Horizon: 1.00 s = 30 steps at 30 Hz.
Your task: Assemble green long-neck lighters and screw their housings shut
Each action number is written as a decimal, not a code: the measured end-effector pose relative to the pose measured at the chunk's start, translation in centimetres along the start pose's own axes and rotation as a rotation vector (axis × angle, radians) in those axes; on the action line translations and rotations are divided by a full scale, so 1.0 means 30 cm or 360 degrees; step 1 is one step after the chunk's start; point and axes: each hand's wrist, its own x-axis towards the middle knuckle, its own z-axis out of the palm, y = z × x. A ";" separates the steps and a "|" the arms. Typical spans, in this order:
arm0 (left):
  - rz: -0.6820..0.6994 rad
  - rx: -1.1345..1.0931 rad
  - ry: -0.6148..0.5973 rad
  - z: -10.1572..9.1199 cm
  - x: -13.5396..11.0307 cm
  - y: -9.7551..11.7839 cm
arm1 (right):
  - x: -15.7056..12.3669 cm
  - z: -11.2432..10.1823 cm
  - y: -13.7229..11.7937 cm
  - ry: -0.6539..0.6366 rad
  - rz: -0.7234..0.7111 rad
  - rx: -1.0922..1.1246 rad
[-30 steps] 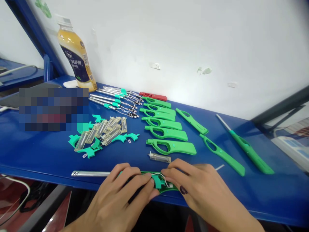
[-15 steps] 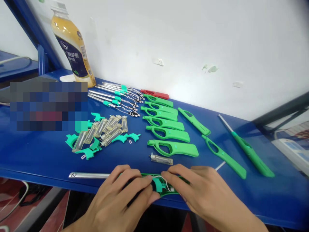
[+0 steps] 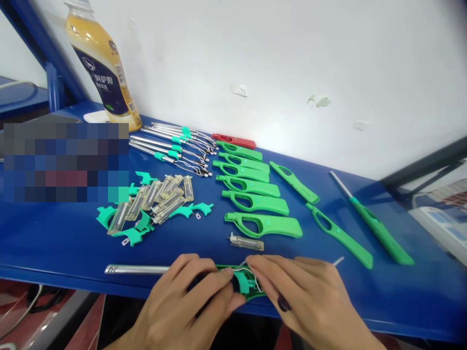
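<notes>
Near the table's front edge, my left hand [image 3: 193, 296] is wrapped around an open green lighter shell [image 3: 228, 267] with a silver metal tube [image 3: 138, 269] sticking out to the left. A teal trigger [image 3: 242, 282] sits inside the shell, beside the left fingertips. My right hand [image 3: 302, 287] is closed in a pinch at the shell's right part, on a thin white wire [image 3: 257, 280]. Its fingers hide the shell's right end. A small dark round spot shows between those fingers; I cannot make out what it is. Just behind lies a clear fuel tank [image 3: 247, 242].
Green shell halves [image 3: 268, 224] lie in a column behind my hands, a red one [image 3: 237, 141] at the back. A lighter with its tube [image 3: 379, 228] lies right. Fuel tanks [image 3: 168, 197], teal triggers [image 3: 133, 236], wired metal tubes [image 3: 156, 146] and a drink bottle [image 3: 105, 73] stand left.
My right hand has shifted slightly left, its fingertips drawn together at the wire. My left hand keeps its hold on the shell. The view has moved a little.
</notes>
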 end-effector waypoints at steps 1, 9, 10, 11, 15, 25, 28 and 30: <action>0.0001 0.0007 0.0007 0.001 0.000 0.000 | -0.005 0.011 -0.003 0.0061 0.0013 -0.0001; -0.0043 0.0029 0.0108 0.016 0.005 0.013 | -0.006 0.069 -0.020 0.0376 0.0062 0.0003; -0.0058 0.0028 0.0124 0.018 0.005 0.014 | -0.003 0.066 -0.023 0.0389 0.0076 0.0008; -0.0069 0.0019 0.0121 0.020 0.004 0.014 | -0.001 0.061 -0.027 0.0405 0.0091 0.0012; -0.0099 -0.0053 0.0122 0.026 0.005 0.014 | 0.007 0.044 -0.037 0.0469 0.0149 -0.0003; -0.0096 -0.0069 0.0123 0.018 -0.006 0.010 | 0.013 0.031 -0.045 0.0471 0.0109 -0.0019; -0.0093 -0.0062 0.0061 0.013 -0.018 0.010 | 0.015 0.030 -0.050 0.0416 0.0125 -0.0088; -0.0155 -0.0122 0.0068 0.012 -0.026 0.014 | 0.015 0.031 -0.052 0.0389 0.0142 -0.0096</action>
